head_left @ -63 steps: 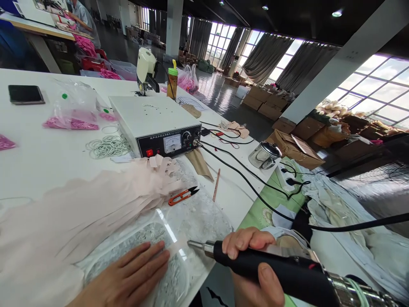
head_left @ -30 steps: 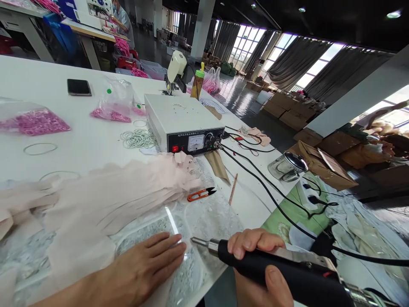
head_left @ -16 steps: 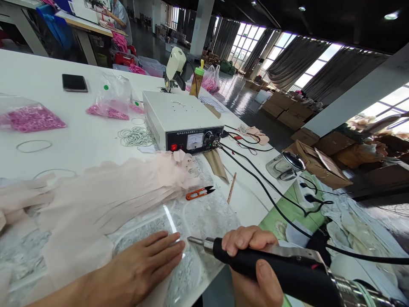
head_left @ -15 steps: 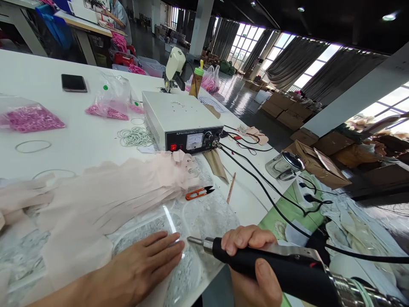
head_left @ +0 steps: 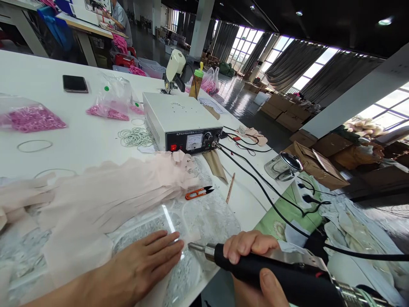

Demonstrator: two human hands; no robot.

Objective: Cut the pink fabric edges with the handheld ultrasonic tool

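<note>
My left hand [head_left: 148, 260] lies flat with its fingers stretched out, pressing on pale pink fabric [head_left: 96, 200] and a clear sheet over a marbled mat [head_left: 211, 217]. My right hand [head_left: 252, 251] is wrapped round a black ultrasonic handpiece [head_left: 271, 273]. The handpiece's thin metal tip points left, just beside my left fingertips; whether it touches the surface I cannot tell. Beyond the hands lie orange thread snips [head_left: 198, 193]. A white control box [head_left: 182, 115] with a dial and red switch stands behind the fabric.
Black cables [head_left: 255, 172] run from the box across the table's right side. A glass mug [head_left: 283, 166] stands near that edge. Bags of pink pieces [head_left: 35, 117], a phone [head_left: 75, 83], and loose rings [head_left: 136, 136] lie at the left. A person [head_left: 119, 21] sits far back.
My right hand and the handpiece have shifted slightly down and to the right. My left hand stays almost in place.
</note>
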